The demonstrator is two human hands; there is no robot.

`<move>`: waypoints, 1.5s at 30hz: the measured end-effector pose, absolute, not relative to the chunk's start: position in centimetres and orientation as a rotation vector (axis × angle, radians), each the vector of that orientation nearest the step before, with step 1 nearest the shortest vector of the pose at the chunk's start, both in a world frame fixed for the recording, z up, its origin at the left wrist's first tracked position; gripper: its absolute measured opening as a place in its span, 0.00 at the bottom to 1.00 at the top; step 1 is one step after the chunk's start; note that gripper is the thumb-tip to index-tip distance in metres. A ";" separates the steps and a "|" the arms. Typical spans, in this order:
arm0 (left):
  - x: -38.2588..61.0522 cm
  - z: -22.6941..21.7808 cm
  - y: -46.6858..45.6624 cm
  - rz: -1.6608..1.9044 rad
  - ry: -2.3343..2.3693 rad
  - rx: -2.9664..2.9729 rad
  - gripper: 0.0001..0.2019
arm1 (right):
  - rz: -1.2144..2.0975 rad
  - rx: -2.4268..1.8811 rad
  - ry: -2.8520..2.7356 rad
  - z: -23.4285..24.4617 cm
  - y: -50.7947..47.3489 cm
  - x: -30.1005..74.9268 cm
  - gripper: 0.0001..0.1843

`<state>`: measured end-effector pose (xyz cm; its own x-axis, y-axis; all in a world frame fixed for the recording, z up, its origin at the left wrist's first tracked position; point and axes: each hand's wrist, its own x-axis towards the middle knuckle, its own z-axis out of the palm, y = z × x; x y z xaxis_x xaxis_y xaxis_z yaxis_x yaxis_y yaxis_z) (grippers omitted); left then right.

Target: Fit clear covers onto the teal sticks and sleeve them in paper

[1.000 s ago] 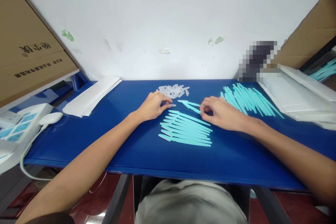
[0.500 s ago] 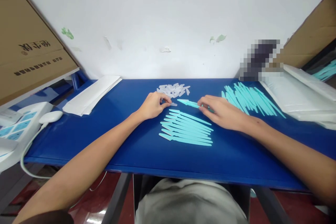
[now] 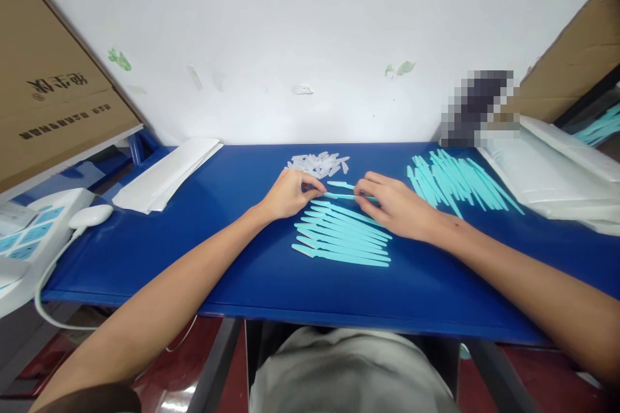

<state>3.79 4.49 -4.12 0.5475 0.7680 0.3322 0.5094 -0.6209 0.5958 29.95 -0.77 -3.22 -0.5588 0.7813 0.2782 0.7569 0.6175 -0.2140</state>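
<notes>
My left hand (image 3: 293,193) is closed in a pinch at the head end of a turquoise eyebrow razor (image 3: 345,196). The clear cap it held is mostly hidden by the fingertips there. My right hand (image 3: 394,206) grips that razor by its handle, and a second turquoise razor (image 3: 340,184) sticks out from under the same fingers. Just below both hands, a row of turquoise razors (image 3: 346,242) lies side by side, heads to the left. Behind my left hand is a heap of small clear caps (image 3: 317,164).
A loose pile of turquoise razors (image 3: 458,184) lies right of my right hand, beside white plastic bags (image 3: 557,174). White sheets (image 3: 167,174) rest at the left, near a white power strip (image 3: 43,239) with a cable. Cardboard boxes (image 3: 58,51) flank the blue table (image 3: 232,277).
My hands have come together. The left moved right with the clear cap to the razor's head; the right moved left, and its two razors are now spread apart.
</notes>
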 end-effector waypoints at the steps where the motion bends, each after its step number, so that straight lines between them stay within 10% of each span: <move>1: 3.9 -4.1 4.5 0.813 1.040 2.377 0.07 | 0.078 -1.247 -2.488 -3.2 -0.8 29.9 0.13; 10: 2.2 -4.7 5.6 0.618 1.398 2.791 0.19 | -0.232 -1.434 -2.420 -3.3 -0.6 31.1 0.16; 27: 1.6 -4.1 5.5 0.546 1.198 2.831 0.11 | 0.269 -1.280 -2.558 -2.8 -1.4 30.4 0.12; 45: 1.4 -2.5 4.8 0.493 1.145 2.483 0.08 | 0.021 -1.450 -2.562 -2.8 -0.8 30.9 0.11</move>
